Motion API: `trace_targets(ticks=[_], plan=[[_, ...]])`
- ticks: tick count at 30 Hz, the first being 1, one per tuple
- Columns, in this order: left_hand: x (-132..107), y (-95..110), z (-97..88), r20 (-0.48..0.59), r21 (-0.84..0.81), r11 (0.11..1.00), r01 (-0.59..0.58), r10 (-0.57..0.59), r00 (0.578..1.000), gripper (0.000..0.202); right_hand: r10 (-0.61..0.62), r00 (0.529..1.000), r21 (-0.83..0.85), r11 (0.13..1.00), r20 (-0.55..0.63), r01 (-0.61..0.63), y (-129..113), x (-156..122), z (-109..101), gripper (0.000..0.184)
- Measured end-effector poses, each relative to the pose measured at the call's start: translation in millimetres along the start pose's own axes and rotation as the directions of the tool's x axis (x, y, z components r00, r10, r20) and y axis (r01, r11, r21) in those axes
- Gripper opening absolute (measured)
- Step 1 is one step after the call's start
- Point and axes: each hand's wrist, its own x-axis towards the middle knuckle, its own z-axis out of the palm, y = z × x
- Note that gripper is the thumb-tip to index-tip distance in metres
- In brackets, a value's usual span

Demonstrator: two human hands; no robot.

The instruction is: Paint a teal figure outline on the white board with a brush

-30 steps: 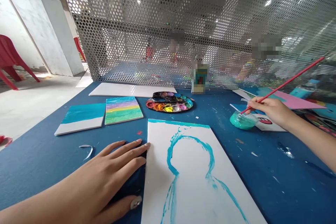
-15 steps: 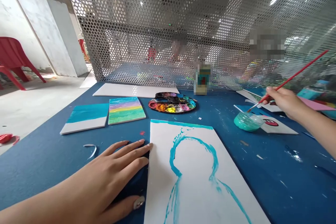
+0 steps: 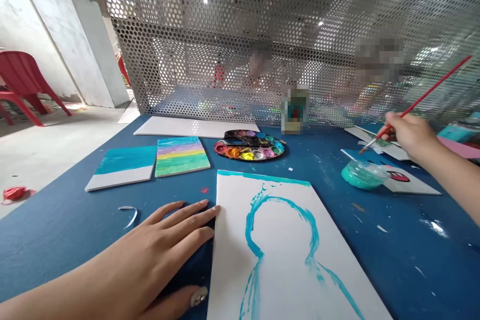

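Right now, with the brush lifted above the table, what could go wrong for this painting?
The clear dish of turquoise paint sits just below the right hand, which holds the red-handled paintbrush, so a low movement might tip it. The turquoise outline on the white sheet looks glossy and may be wet, so the left hand, resting at the sheet's edge, could smear it if it slides inward.

Left hand (image 3: 150, 245) flat on the blue worktop (image 3: 412, 250), fingertips (image 3: 210, 208) touching the edge of a white board (image 3: 285, 260) with a teal painted outline. Right hand (image 3: 410, 135) raised, pinching a red-handled paintbrush (image 3: 431, 90) just above a glass bowl of teal paint (image 3: 363, 175). Beyond, a round paint palette (image 3: 249, 145), two painted boards (image 3: 182, 157) (image 3: 122, 167), a perforated metal screen (image 3: 225, 10).
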Motion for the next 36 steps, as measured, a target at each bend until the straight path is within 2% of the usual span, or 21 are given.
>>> trace_targets(ticks=[4,7,10,12,15,18,23,25,28,31,33,36], plan=[[0,0,0.3,-0.015,0.0,1.0,-0.008,0.008,1.0,0.048,-0.176,0.984,-0.108,0.979,-0.004,0.175,-3,-31,-9,0.021],[1,0,1.0,-0.02,-0.001,1.0,-0.017,0.017,1.0,0.05,-0.294,0.956,-0.217,0.934,-0.007,0.285,-1,-66,-19,0.024],[1,-1,1.7,-0.015,0.011,1.0,-0.022,0.022,1.0,0.054,-0.338,0.941,-0.26,0.907,0.014,0.33,-1,-91,-28,0.023],[0,-1,1.7,-0.015,0.02,1.0,-0.024,0.024,1.0,0.054,-0.348,0.937,-0.262,0.906,-0.014,0.332,-4,-99,-32,0.024],[0,0,0.8,-0.016,0.044,0.998,-0.034,0.035,0.999,0.053,-0.354,0.933,-0.257,0.91,-0.072,0.325,-7,-103,-34,0.026],[1,1,-0.4,-0.017,0.055,0.998,-0.043,0.044,0.999,0.05,-0.335,0.94,-0.258,0.915,-0.06,0.309,-6,-106,-34,0.028],[3,2,-0.7,-0.028,0.026,0.999,-0.036,0.037,0.999,0.052,-0.327,0.935,-0.235,0.927,-0.137,0.29,-1,-106,-36,0.023],[3,2,-1.0,-0.029,0.022,0.999,-0.035,0.036,0.999,0.05,-0.315,0.941,-0.207,0.935,-0.123,0.286,0,-105,-36,0.023],[4,3,-2.2,-0.016,0.046,0.998,-0.05,0.051,0.999,0.048,-0.297,0.944,-0.114,0.952,-0.146,0.282,-5,-100,-32,0.03],[4,3,-3.1,-0.016,0.05,0.997,-0.061,0.062,0.998,0.049,-0.288,0.938,0.047,0.952,-0.192,0.302,-18,-93,-21,0.034],[4,4,-3.1,-0.018,0.049,0.997,-0.063,0.064,0.998,0.049,-0.288,0.947,0.146,0.94,-0.144,0.308,-30,-87,-7,0.036],[5,4,-2.9,-0.007,0.064,0.996,-0.064,0.065,0.998,0.048,-0.287,0.957,0.239,0.933,0.035,0.271,-49,-80,21,0.033]])
